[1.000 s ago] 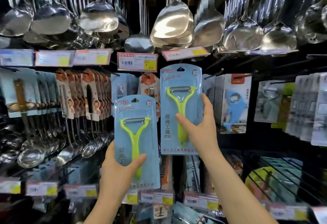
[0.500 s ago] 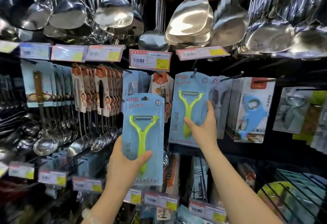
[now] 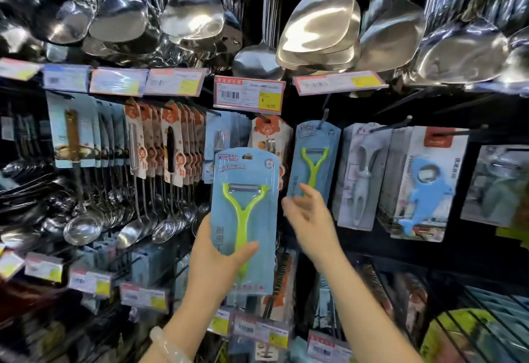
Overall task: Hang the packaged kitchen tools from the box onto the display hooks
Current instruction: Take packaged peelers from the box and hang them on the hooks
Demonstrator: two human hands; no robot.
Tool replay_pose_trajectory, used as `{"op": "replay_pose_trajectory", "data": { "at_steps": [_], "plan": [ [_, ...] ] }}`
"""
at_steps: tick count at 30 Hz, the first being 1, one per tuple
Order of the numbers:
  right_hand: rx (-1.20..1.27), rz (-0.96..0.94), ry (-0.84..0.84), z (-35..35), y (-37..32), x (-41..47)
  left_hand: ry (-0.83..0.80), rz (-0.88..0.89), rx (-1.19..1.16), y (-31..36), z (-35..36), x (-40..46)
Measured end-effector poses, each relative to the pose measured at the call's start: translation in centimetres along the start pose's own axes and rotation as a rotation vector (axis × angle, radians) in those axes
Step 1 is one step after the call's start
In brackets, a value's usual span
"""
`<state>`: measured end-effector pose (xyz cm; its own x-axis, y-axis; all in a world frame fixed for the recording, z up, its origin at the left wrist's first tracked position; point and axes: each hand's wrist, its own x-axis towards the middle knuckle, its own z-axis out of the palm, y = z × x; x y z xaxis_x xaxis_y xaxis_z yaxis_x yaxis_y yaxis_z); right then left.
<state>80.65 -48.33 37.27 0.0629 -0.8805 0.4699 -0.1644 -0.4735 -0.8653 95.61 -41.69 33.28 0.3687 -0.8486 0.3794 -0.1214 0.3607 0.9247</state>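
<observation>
My left hand grips the lower part of a blue card package with a green Y-shaped peeler, held upright in front of the shelf. A second, matching peeler package hangs from a black display hook at centre right. My right hand hovers just below and in front of that hung package, blurred, fingers loosely spread and holding nothing. The box is not in view.
Steel ladles and spatulas hang overhead. Price tags line the rail. Carded tools hang at left; a rabbit-shaped tool and a blue dolphin opener hang at right. Black hooks jut out. Wire racks sit lower right.
My right hand has put its peeler package on the hook and let go, drawing back slightly. My left hand has raised its package closer to the shelf.
</observation>
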Motion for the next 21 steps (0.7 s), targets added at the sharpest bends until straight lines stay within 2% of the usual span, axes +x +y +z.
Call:
{"op": "replay_pose_trajectory", "data": {
  "at_steps": [2,3,7,10,15,21],
  "plan": [
    [0.110,-0.033,-0.085,1.1,0.2,-2.6,-0.031,0.049,0.038,-0.3,1.0,-0.1],
    [0.142,-0.060,-0.073,1.4,0.5,-3.6,-0.054,0.070,0.052,-0.4,1.5,-0.2],
    [0.231,-0.121,0.078,0.5,1.0,-4.9,-0.184,0.125,0.076,-0.5,3.0,-0.7],
    [0.178,-0.180,0.138,-0.9,0.5,-4.7,-0.242,0.163,0.077,0.3,4.0,-0.6],
    [0.147,-0.295,0.201,-2.9,-1.4,-3.5,-0.220,0.300,0.047,2.6,5.6,0.0],
    [0.135,-0.323,0.211,-4.1,-2.9,-2.1,-0.211,0.340,0.046,4.1,6.7,1.3]
  ]
}}
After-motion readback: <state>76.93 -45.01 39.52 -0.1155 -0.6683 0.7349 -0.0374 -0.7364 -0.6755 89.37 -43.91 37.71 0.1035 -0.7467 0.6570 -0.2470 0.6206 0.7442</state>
